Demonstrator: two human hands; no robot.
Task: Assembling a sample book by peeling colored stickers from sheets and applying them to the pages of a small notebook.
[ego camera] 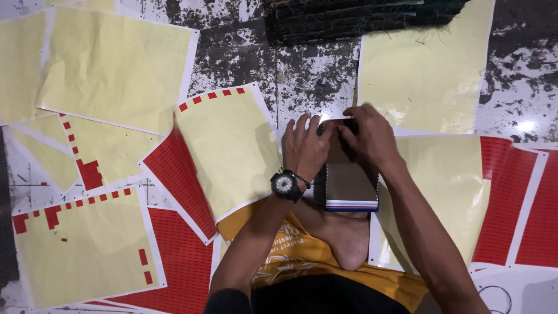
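Resting on the person's bare foot (343,232) is a stack of small brown-covered notebooks (350,185), with spiral wire showing at its sides and a white-and-blue striped edge toward the camera. It sits at centre frame, just above a crumpled yellow printed cloth (302,256) in the lap.

Left hand (306,146): fingers spread and laid flat, pressing on the stack's far left corner. Black wristwatch (284,184) with a pale dial on that wrist, with a thin cord bracelet beside it.

Right hand (367,135): fingers curled in, pinching at the stack's far edge, fingertips meeting those of the left hand. A tiny red sticker (334,123) shows between the fingertips; whether it is gripped or only pressed down cannot be told. The dark item under the right fingers is too hidden to name.

Around: a worn floor (314,75) of flaking black-and-white paint, strewn with sticker sheets. Pale yellow backing sheets (116,67) lie upper left and upper right (427,64), mostly stripped, some keeping a few red squares at the edges. One curled sheet (224,145) lies just left of the left hand, red rows along its top edge. Full red sticker sheets (180,261) lie lower left and at the right edge (523,203). A dark stack of flat material (354,17) sits at top centre, well apart from the hands.
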